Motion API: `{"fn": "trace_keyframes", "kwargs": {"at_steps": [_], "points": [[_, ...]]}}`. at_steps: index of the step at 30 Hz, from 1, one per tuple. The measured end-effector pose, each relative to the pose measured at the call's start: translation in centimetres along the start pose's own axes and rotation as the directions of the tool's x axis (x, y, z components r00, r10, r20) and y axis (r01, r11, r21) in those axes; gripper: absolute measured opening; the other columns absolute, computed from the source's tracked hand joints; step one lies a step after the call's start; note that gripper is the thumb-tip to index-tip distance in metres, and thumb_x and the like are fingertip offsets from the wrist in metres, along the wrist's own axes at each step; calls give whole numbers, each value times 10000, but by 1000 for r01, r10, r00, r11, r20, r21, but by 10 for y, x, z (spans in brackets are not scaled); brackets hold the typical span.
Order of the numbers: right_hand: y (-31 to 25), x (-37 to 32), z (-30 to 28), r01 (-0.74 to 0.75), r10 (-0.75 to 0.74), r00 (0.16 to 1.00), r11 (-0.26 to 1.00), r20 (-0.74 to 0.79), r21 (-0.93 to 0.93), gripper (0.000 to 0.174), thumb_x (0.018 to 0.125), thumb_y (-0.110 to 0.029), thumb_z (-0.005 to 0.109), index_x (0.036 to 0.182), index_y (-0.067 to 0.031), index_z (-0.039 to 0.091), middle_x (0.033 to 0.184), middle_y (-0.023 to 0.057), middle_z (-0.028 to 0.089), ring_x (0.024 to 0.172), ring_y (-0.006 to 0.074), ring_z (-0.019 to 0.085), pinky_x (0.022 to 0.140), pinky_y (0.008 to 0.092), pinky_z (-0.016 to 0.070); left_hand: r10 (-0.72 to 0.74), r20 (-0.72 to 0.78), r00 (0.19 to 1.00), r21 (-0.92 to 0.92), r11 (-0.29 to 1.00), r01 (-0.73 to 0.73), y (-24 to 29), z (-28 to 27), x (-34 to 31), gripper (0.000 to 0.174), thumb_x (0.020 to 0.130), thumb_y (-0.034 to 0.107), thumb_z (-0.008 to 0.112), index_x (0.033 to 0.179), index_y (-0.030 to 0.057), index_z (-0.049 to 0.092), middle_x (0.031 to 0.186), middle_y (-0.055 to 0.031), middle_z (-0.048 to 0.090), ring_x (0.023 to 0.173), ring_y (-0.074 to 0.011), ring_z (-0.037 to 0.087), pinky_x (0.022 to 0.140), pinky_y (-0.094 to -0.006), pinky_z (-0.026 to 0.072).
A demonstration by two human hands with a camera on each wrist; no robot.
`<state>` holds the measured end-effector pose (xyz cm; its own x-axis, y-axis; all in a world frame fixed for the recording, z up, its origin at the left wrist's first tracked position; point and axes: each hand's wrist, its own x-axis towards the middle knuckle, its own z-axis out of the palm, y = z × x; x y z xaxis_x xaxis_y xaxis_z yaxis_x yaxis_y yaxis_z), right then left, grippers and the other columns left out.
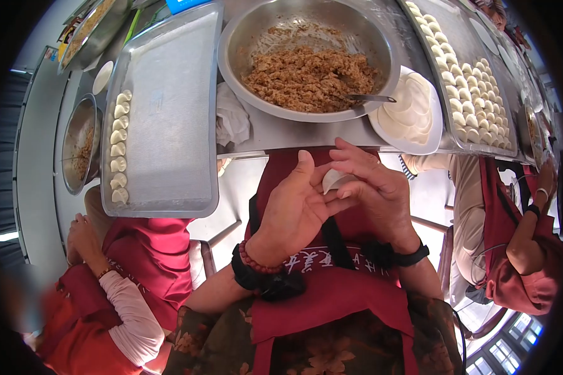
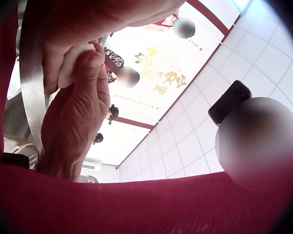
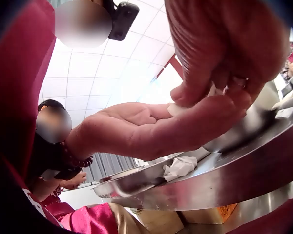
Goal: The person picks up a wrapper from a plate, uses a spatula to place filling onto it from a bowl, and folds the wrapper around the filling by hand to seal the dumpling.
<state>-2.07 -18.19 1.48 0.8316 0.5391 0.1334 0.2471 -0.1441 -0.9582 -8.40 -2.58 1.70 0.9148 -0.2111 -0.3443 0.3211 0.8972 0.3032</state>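
In front of the apron, a white half-folded dumpling (image 1: 336,180) lies between the two hands. Its dough rests on the fingers of my left hand (image 1: 291,209), whose palm faces up with the thumb standing away from the dough. My right hand (image 1: 378,190) comes over from the other side and pinches the wrapper with thumb and fingers. In the left wrist view, the right thumb presses the pale dough (image 2: 68,68). Most of the dumpling (image 3: 176,109) is hidden behind fingers in the right wrist view.
A steel bowl (image 1: 228,69) of meat filling (image 1: 300,72) with a spoon handle (image 1: 369,98) stands ahead. Right of it are a plate of wrappers (image 1: 406,112) and a dumpling-filled tray (image 1: 510,150). A tray (image 1: 169,112) with one dumpling row (image 1: 119,147) and crumpled white material (image 1: 233,119) lie left. People sit alongside.
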Motion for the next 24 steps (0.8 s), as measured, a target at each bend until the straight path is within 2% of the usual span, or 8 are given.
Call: {"fn": "trace_keyframes", "kwargs": {"at_steps": [1,4,7,10,13,16,22,24], "points": [[0,-1,1,-16,18,999,998,-33,59,252,802,-35,728,1051,-74,728,1139,93,706,1266,306,555,985,369,492,19,5,1000,-17,1000,-18,-1,1,0,582,1067,454,205,1346,-7,425,1274,-118,566,1148,-250,565,1074,-480,424],[-1,-1,1,20,-20,999,1000,-45,-15,235,801,-43,731,1035,-60,729,1122,93,712,1254,302,566,997,368,480,45,23,999,-78,996,-44,-4,-2,2,565,1072,435,208,1339,-9,432,1267,-118,571,1133,-240,569,1069,-472,427],[1,-1,2,41,-39,998,998,-43,47,214,776,6,729,988,-11,715,1195,145,673,1302,327,517,1056,398,448,67,2,998,-90,994,-66,-6,1,2,516,1074,411,278,1318,-12,444,1263,-125,562,1114,-200,571,1054,-417,448],[5,0,3,94,-90,991,995,-96,36,151,814,-25,711,958,-58,741,1100,103,716,1254,293,568,992,357,479,68,40,997,-132,989,-62,-9,2,2,475,1076,380,304,1280,-10,486,1236,-114,574,1117,-195,572,1051,-419,452],[5,-1,-2,92,-90,995,995,-47,28,131,822,-21,700,941,-58,740,1094,105,717,1255,293,568,985,351,481,40,-23,999,-63,997,-42,-11,-2,3,415,1074,342,350,1232,5,534,1204,-99,587,1110,-193,580,1046,-435,460],[2,-2,-5,54,-53,998,998,-33,26,118,823,-28,700,933,-56,736,1098,103,717,1253,291,569,979,348,491,-33,11,999,29,999,33,-6,-1,-1,387,1072,292,364,1279,-2,509,1237,-103,589,1149,-216,574,1066,-474,440],[-5,0,-3,-44,53,997,990,-61,137,182,804,-38,722,985,-55,732,1145,104,702,1265,292,558,981,343,510,26,5,1000,30,999,-26,-9,-7,-1,311,1056,198,414,1270,0,521,1236,-105,591,1143,-203,581,1058,-466,456],[-2,0,-3,8,0,997,994,-73,106,197,799,-37,725,996,-57,732,1149,110,700,1268,295,555,984,345,509,33,-4,999,13,999,-33,-10,-5,0,307,1055,196,417,1271,5,523,1238,-100,590,1144,-198,580,1055,-458,458]]}}
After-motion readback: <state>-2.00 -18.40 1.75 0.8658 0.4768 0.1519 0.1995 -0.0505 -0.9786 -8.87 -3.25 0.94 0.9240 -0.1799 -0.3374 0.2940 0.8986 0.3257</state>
